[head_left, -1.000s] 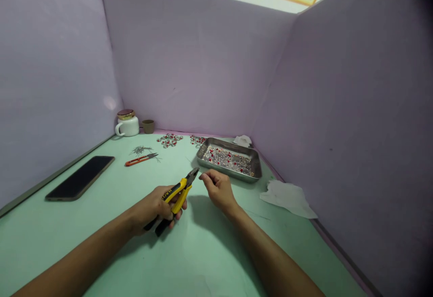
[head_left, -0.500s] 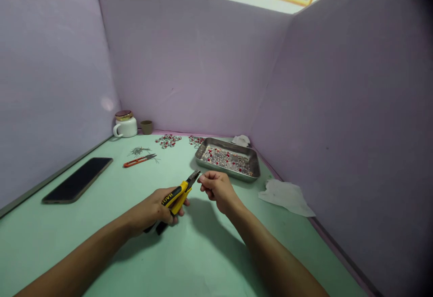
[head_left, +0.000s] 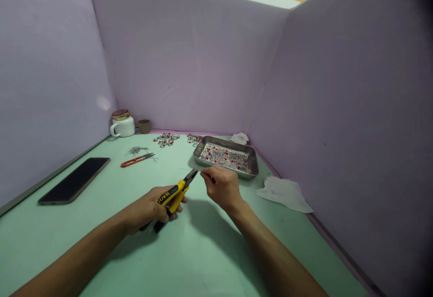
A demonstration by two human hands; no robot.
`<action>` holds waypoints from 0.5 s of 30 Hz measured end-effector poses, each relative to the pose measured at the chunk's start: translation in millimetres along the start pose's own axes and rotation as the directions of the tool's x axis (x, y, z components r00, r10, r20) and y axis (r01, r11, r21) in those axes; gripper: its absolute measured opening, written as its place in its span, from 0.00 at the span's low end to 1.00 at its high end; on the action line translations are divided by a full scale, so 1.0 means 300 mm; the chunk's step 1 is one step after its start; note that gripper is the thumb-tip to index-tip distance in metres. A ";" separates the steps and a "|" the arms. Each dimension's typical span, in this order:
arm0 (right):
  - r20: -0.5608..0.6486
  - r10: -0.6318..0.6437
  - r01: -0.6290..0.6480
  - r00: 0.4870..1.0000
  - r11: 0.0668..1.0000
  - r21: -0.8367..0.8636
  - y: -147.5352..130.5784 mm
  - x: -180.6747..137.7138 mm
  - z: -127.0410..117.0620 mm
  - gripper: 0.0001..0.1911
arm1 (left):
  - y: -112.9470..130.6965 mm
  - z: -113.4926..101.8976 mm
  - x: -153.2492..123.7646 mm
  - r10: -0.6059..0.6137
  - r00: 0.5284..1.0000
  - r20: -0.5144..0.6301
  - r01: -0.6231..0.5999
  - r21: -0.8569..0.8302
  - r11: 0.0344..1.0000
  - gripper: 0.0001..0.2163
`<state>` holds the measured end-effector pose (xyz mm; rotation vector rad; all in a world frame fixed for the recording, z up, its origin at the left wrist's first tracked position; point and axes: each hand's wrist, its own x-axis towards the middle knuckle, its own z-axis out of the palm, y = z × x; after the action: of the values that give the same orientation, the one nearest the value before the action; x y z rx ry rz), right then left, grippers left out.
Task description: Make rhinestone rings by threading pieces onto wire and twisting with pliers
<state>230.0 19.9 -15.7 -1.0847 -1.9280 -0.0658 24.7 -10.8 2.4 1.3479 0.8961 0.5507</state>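
Note:
My left hand (head_left: pixel 157 204) is wrapped round yellow-and-black pliers (head_left: pixel 174 198), whose metal jaws point up and to the right. Just right of the jaws, my right hand (head_left: pixel 221 186) is closed in a pinch, knuckles up. A thin straight wire (head_left: pixel 185 169) shows left of the jaw tips, in line with the pinched fingers; its end at the fingertips is too small to make out. Behind my right hand stands a metal tray (head_left: pixel 250 176) holding small clear and red beads (head_left: pixel 226 153).
Orange thread snips (head_left: pixel 137 160) lie beside a heap of thin wires (head_left: pixel 137 150). Farther back are red-and-clear beaded pieces (head_left: pixel 166 139), a white lidded mug (head_left: pixel 123 126) and a small brown cup (head_left: pixel 144 126). A phone (head_left: pixel 76 180) lies left, white tissue (head_left: pixel 284 193) right. Purple walls (head_left: pixel 189 62) enclose the table.
My right hand has turned knuckles-up and its fingertips have drawn slightly away from the plier jaws. The thin wire now shows left of the jaws. The view has shifted slightly.

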 end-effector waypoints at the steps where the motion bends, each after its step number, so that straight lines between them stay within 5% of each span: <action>1: -0.014 -0.041 0.040 0.999 0.997 -0.071 0.003 -0.001 -0.001 0.09 | 0.001 0.001 -0.001 0.000 1.000 0.002 0.000 -0.017 1.000 0.21; 7: -0.059 -0.167 0.148 0.984 0.959 -0.242 0.014 -0.010 0.012 0.12 | -0.029 -0.014 0.007 0.004 0.997 0.080 0.008 -0.150 0.989 0.22; 12: -0.017 0.098 -0.096 0.995 0.993 0.071 -0.018 -0.023 0.036 0.08 | -0.084 -0.040 0.028 0.063 0.994 0.090 -0.041 -0.229 0.973 0.23; 15: 0.100 0.318 -0.333 0.943 0.907 0.256 -0.044 -0.019 0.041 0.08 | -0.098 -0.042 0.033 0.055 0.996 0.074 -0.042 -0.170 0.985 0.24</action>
<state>213.7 13.6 -22.4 -1.2148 -1.7168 0.4073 15.7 -0.8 -28.3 1.2320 0.7379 0.5935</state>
